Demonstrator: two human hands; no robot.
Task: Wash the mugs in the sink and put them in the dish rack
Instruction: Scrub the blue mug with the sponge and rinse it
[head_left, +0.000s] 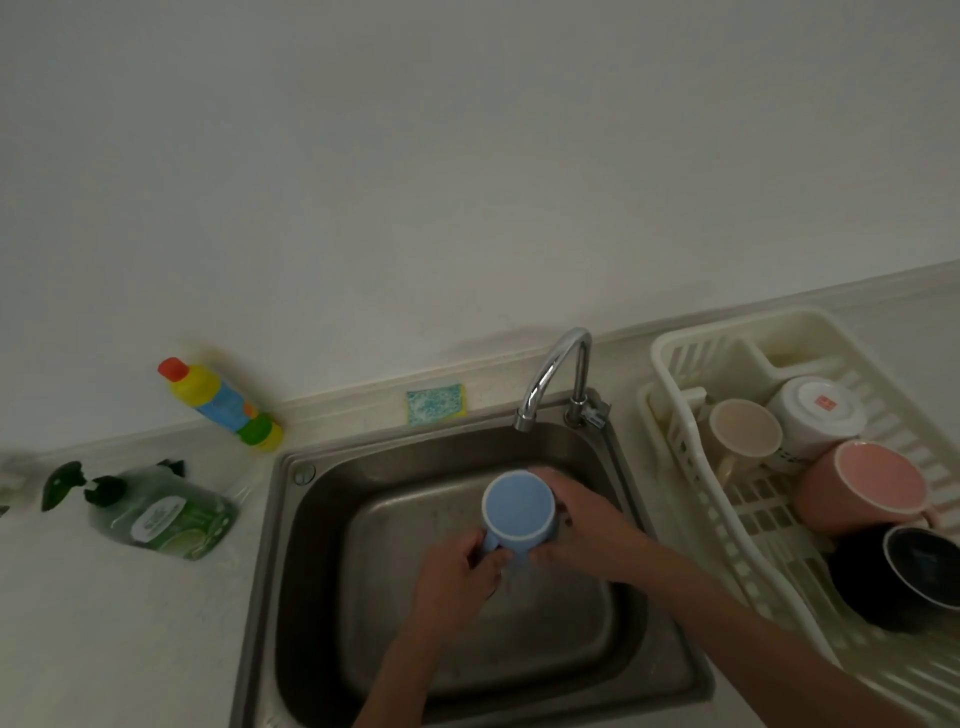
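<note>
Stainless-steel sink (311, 545) is taking up the middle of the pale bench (104, 623), and a light-blue ceramic mug (519, 506) is being held above its basin, mouth toward the camera. Left hand (457, 577) is curling its grip round the mug's handle from below, while right hand (576, 519) is wrapping its grip round the mug's far side — both are grasping the mug. Curved chrome tap (556, 374) is standing behind the sink, with a blue-and-yellow sponge (435, 404) lying just to its left. Cream plastic dish rack (691, 467) is sitting on the right, holding four mugs — a beige one (745, 428), a white one (815, 410), a pink one (862, 486) and a black one (904, 577). Green dish-soap bottle (161, 514) and a multicoloured bottle with a red cap (221, 402) are lying on the left.
</note>
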